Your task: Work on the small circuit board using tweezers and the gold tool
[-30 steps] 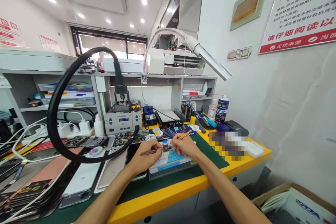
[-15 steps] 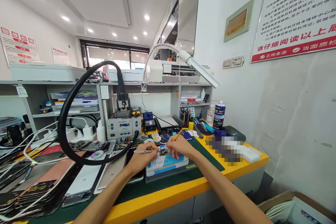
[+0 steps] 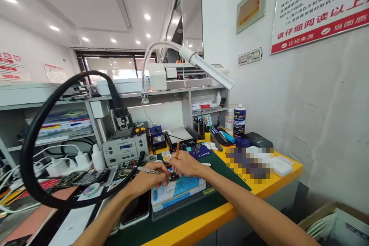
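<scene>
At the middle of the worktop point(image 3: 207, 219), both forearms reach in from below and meet over a blue and white pad point(image 3: 178, 194). The left hand point(image 3: 150, 180) curls, pinching silver tweezers point(image 3: 147, 170) that lie nearly level. The right hand point(image 3: 186, 163) pinches an orange-handled tool point(image 3: 177, 150), held almost upright. Between them a small dark circuit board point(image 3: 173, 177) rests on the pad, partly hidden by fingers.
</scene>
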### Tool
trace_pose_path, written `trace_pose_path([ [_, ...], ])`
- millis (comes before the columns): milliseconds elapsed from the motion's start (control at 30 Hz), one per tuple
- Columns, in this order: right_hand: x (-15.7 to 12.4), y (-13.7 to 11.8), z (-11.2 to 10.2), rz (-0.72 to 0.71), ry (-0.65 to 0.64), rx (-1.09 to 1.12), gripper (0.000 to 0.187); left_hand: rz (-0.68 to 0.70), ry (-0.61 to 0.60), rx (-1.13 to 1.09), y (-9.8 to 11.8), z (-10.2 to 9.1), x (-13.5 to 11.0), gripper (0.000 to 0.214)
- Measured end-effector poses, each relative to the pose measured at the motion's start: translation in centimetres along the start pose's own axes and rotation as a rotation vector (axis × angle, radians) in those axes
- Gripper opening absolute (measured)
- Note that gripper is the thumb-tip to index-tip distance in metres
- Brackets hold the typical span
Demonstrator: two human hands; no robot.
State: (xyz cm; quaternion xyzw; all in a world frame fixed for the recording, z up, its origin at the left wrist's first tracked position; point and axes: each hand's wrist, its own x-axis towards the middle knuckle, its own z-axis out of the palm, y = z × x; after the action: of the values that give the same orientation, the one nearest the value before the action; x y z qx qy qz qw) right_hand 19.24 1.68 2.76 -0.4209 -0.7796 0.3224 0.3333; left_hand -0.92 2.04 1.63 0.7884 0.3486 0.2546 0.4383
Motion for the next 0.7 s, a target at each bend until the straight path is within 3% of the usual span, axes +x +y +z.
trace_pose_path([
  [233,0.2,1.0,0.6,-0.092,0.042,-0.058,0.038,0.003,-0.016,-0.099,0.2,0.2,-0.3,0.003],
  [367,-0.2,1.4,0.6,-0.215,0.061,-0.125,0.039,-0.049,-0.014,-0.158,-0.4,0.3,-0.5,0.008],
  [567,-0.4,1.9,0.7,-0.176,0.082,-0.05,0.04,-0.07,-0.071,-0.159,-0.9,-0.4,-1.0,0.016],
  [700,-0.4,2.0,0.7,-0.157,0.093,-0.059,0.041,-0.058,-0.03,-0.115,-0.8,-0.7,-1.0,0.019],
])
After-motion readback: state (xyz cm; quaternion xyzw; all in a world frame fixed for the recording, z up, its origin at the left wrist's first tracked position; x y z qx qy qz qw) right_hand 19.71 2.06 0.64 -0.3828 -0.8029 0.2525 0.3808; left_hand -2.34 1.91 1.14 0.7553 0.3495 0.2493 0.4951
